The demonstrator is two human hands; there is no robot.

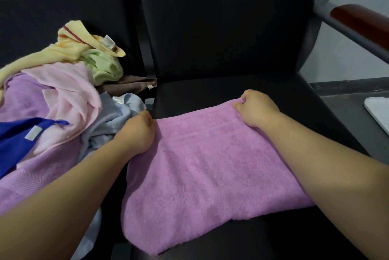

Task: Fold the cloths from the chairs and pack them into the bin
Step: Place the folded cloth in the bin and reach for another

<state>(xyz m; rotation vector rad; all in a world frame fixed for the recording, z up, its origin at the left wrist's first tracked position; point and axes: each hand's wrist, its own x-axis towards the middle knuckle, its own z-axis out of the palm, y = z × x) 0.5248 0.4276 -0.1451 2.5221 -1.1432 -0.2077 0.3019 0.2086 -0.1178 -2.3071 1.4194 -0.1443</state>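
A pink-purple towel point(202, 173) lies folded flat on the seat of a black chair point(221, 91). My left hand point(136, 131) grips its far left corner with curled fingers. My right hand point(256, 108) pinches its far right corner. Both forearms stretch over the towel's sides. On the neighbouring chair to the left sits a loose pile of cloths point(63, 95): yellow, light green, pale pink, lilac, light blue, brown and a dark blue one point(19, 139). No bin is in view.
The chair's backrest point(221, 17) rises right behind the towel. A grey metal armrest with a red-brown wooden pad point(362, 19) stands at the right. A white flat object point(379, 112) lies on the dark surface at the far right edge.
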